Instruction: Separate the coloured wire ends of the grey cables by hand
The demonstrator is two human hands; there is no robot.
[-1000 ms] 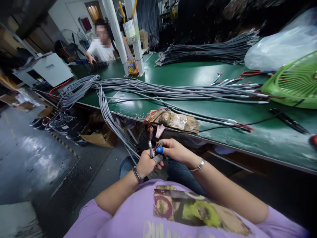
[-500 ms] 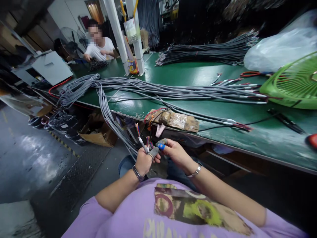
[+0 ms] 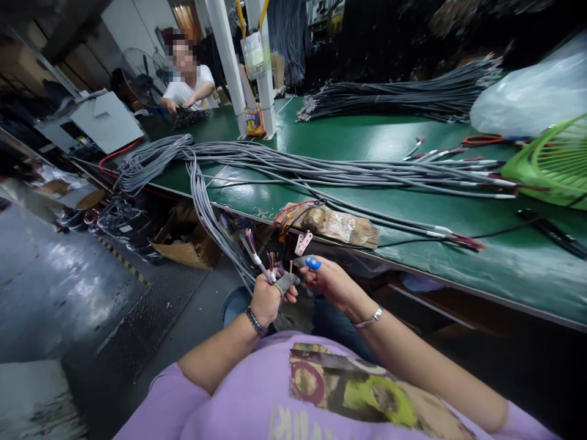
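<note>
Grey cables (image 3: pixel 215 229) hang off the bench edge, and my left hand (image 3: pixel 274 296) is closed around their ends in front of my body. Stripped ends with thin coloured wires (image 3: pixel 271 263) stick up above its grey-covered thumb. One white-sleeved cable end (image 3: pixel 255 256) rises to the left of the others. Just to the right, my right hand (image 3: pixel 328 278) has its fingertips pinched together, with blue tape on one digit and a grey cover on another. An orange wire stands close to that pinch; what the fingertips hold is too small to make out.
More grey cables (image 3: pixel 321 166) lie along the green bench (image 3: pixel 312 131). A taped wooden block (image 3: pixel 343 225) with a pink clip (image 3: pixel 303 243) sits at its edge. Black cables (image 3: pixel 398 98), a green fan (image 3: pixel 554 162) and a plastic bag (image 3: pixel 527 101) are beyond. A co-worker (image 3: pixel 192 85) handles dark strands.
My right hand has drawn a little to the right, away from the wires in my left hand. The view has shifted slightly. Across the bench, the co-worker's hands have lowered.
</note>
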